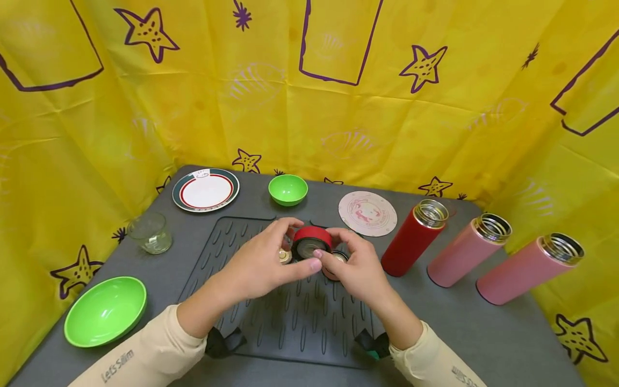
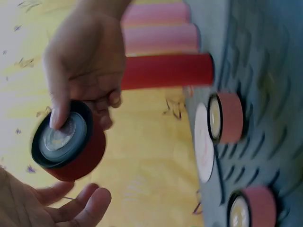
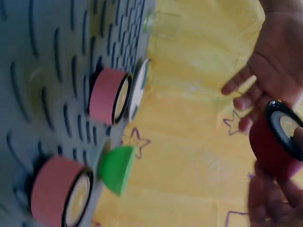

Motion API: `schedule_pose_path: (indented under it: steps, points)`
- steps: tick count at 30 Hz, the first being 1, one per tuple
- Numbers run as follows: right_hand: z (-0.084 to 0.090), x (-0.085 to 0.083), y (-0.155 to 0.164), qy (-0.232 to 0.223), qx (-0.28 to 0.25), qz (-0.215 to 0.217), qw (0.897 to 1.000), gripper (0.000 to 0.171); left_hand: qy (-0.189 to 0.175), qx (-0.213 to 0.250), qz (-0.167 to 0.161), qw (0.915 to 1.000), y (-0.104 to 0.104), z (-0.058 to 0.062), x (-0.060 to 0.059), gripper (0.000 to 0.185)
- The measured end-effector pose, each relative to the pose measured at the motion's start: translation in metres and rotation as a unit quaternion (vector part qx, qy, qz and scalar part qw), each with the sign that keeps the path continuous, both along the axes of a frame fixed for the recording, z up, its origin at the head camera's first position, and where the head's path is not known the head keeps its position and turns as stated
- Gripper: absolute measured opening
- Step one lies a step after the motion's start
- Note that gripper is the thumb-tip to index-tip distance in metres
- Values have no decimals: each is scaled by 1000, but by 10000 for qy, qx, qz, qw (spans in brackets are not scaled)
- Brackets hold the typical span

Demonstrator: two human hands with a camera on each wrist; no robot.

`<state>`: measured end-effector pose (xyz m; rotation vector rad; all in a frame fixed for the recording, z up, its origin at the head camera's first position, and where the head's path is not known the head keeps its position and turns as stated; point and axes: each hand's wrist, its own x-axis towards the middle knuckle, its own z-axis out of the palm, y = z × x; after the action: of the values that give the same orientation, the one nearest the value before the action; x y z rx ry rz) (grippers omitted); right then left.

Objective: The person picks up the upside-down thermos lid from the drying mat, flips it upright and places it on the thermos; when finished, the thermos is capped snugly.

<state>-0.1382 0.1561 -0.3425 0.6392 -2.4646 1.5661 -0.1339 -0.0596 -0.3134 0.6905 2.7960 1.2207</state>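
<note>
"What's in those fingers?"

"A red lid (image 1: 311, 232). The right hand (image 1: 360, 266) pinches it, thumb pressed on the dark inner face, fingers round the outer side."

"And the left hand (image 1: 261, 263)?"

"Fingers spread loosely, right beside the lid's rim, thumb stretched out underneath. Whether they touch it, I can't tell from here."

"So the lid's between the two hands, up off the grooved mat (image 1: 271, 344)?"

"Yes, tilted, inner side toward the person. Below, two pink lids lie on the mat, one to the left (image 3: 110, 96), one to the right (image 2: 231, 117)."

"Further out?"

"On the desk (image 1: 474, 333), a red bottle (image 1: 411, 242) and two pink bottles (image 1: 466, 252) stand to the right. A pale pink disc (image 1: 367, 214) and a small green bowl (image 1: 288, 201) sit behind the mat."

"Over left, I see a plate (image 1: 180, 196), a glass (image 1: 157, 239) and a larger green bowl (image 1: 103, 312)."
</note>
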Motion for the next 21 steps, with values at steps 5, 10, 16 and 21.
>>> schedule_pose_path:
  steps: [5,10,16,21]
  points:
    - [0,-5,7,2430,410,-104,9691,36,-1322,1557,-304,9784,-3,-3,-13,60]
    - [0,-8,9,3822,393,-57,9232,27,-963,1867,-450,9766,0,-8,-19,56]
    - [0,-8,7,4585,269,22,8883,19,-13,1942,-847,9773,7,-11,-18,58]
    - [-1,-8,10,4741,308,28,8799,21,445,1959,-879,9757,11,-10,-18,56]
